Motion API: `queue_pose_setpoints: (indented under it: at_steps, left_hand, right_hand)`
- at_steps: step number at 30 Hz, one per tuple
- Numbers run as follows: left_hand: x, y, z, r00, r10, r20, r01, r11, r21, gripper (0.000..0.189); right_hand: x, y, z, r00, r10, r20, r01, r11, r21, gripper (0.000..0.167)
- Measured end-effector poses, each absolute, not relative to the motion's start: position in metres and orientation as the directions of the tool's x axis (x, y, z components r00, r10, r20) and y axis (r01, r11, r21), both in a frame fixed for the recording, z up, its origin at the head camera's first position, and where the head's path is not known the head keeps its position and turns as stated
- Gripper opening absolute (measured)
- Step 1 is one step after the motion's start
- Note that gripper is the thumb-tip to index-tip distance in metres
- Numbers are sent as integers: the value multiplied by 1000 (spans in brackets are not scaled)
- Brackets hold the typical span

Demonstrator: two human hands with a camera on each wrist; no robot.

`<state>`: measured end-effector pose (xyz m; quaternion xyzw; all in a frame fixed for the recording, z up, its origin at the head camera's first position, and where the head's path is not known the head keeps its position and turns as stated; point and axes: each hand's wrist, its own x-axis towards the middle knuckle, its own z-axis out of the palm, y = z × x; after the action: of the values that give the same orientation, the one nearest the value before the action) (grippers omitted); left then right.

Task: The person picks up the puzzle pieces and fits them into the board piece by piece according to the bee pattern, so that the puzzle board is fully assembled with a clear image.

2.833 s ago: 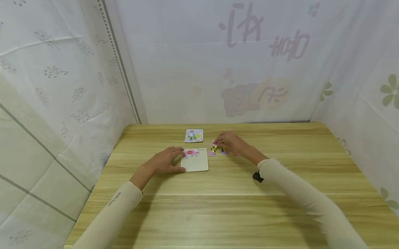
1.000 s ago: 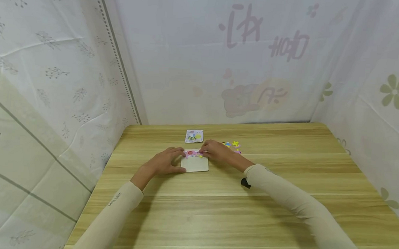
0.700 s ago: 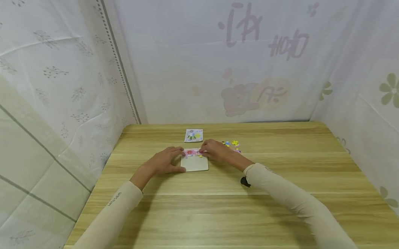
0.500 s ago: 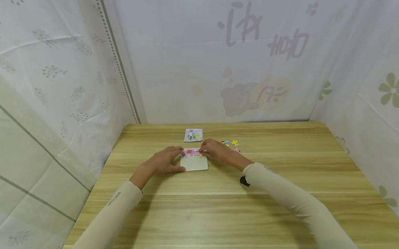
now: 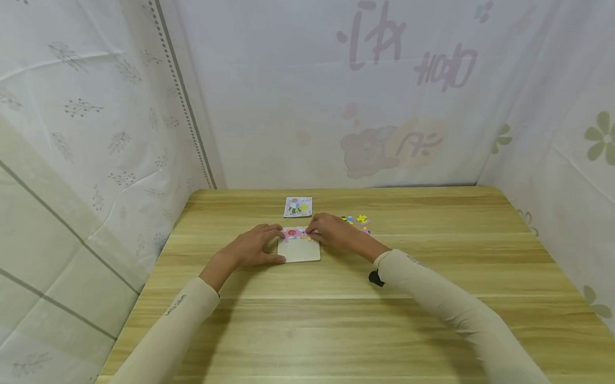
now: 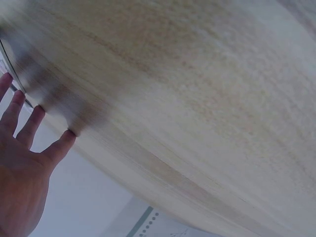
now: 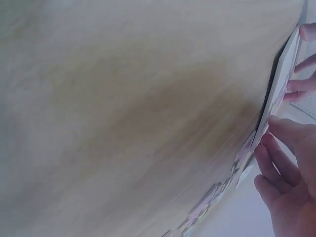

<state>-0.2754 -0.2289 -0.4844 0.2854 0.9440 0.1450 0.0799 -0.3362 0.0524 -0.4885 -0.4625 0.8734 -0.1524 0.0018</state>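
A white square puzzle board (image 5: 300,252) lies on the table, with joined pink puzzle pieces (image 5: 292,233) along its far edge. My left hand (image 5: 252,248) steadies the board's left side, fingers extended at the far corner and thumb at the near one. In the left wrist view those fingers (image 6: 29,128) are spread and straight. At the board's far right corner, my right hand (image 5: 333,230) pinches a puzzle piece with pink and yellow on it, mostly hidden by the fingertips. The right wrist view shows thumb and fingers (image 7: 284,126) meeting at the board's edge.
Loose puzzle pieces (image 5: 362,218) in yellow, blue and pink lie right of the board, partly behind my right hand. Beyond the board is a picture card with a bee (image 5: 298,207). White patterned curtains (image 5: 269,126) hang behind the wooden table (image 5: 299,342).
My right hand has moved left from the loose pieces to the board's far right corner, bringing a piece there. Over the last second it barely moves. The left hand stays at the board.
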Motion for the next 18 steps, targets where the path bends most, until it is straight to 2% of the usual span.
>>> queue_pose_setpoints:
  at_steps: [7, 13, 18]
  left_hand:
    - [-275, -229, -485, -828, 556, -78, 505, 798, 328, 73]
    - [-275, -230, -486, -827, 556, -75, 506, 797, 330, 73]
    - [-276, -230, -487, -825, 561, -66, 511, 791, 335, 75]
  right_hand:
    - [-342, 66, -487, -686, -715, 135, -710, 616, -341, 22]
    - [-354, 80, -487, -716, -679, 161, -689, 653, -315, 24]
    - [-363, 90, -489, -732, -672, 115, -670, 677, -305, 19]
